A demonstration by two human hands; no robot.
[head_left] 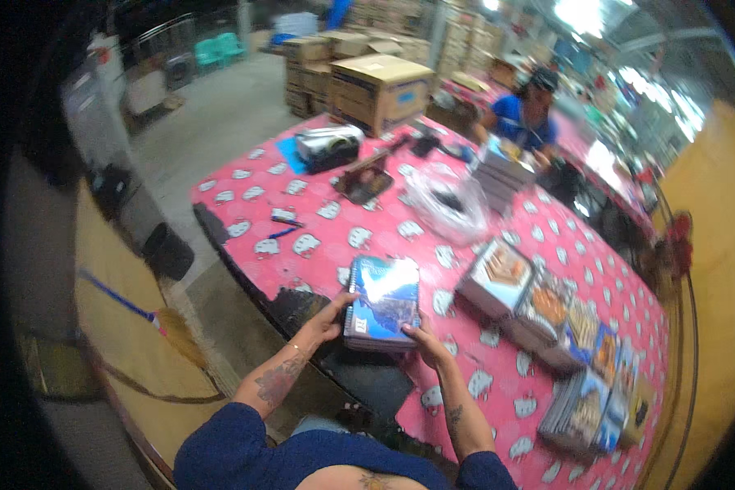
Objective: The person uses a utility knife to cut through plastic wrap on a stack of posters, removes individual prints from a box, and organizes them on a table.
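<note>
Wide pink tabletop (335,260), notebook stack (384,309) in both hands (328,318) near front edge (282,314).

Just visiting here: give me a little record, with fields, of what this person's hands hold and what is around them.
Left hand: fingers on the spiral edge of the notebook stack
Right hand: fingers on its opposite edge
Tablecloth: pink, patterned
To the right: stacks with food pictures
Beyond: clear plastic bag, cardboard box
Far side: person in blue
</note>
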